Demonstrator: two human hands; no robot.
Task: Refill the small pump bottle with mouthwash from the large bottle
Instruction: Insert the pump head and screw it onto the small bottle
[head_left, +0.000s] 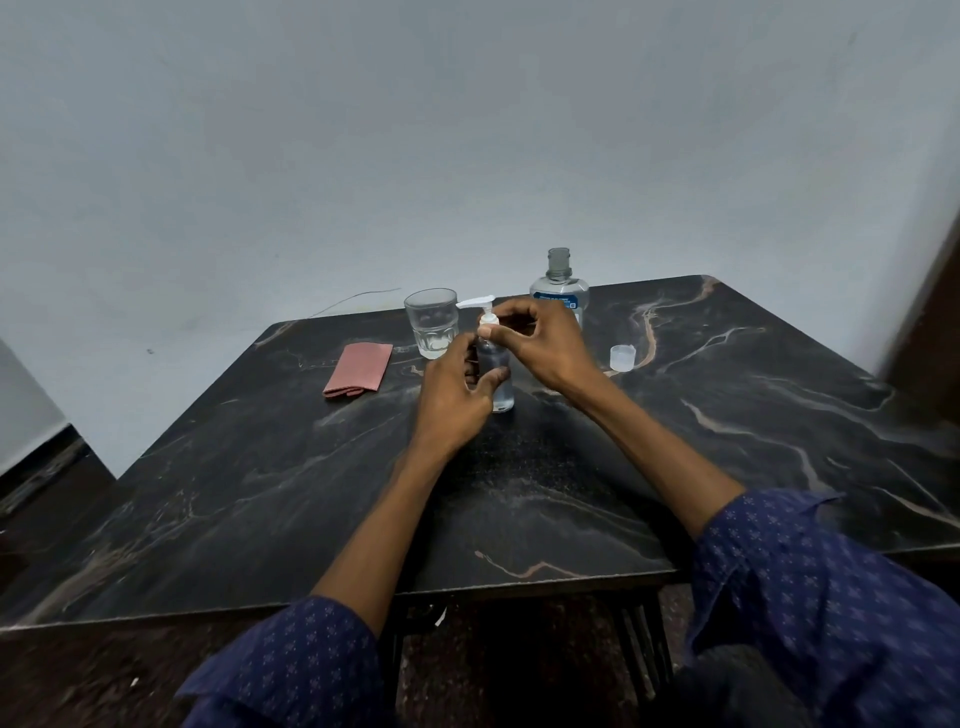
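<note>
Left hand (457, 384) grips the body of the small pump bottle (496, 374), fingers and thumb curled round it; bottle stands upright on the dark marble table (571, 493), centre of frame. Right hand (540, 343) pinches the collar under the white pump head (475, 301), thumb and forefinger closed on it. Whether the pump is going on or coming off cannot be told. Large bottle (559, 296) stands uncapped just behind the hands; its cap (622, 357) lies to the right. Glass (431, 322) and folded pink cloth (358, 369) sit to the left.

Risk: a wrist could knock the open large bottle and spill it. A tilted pump could cross-thread and leak.
</note>
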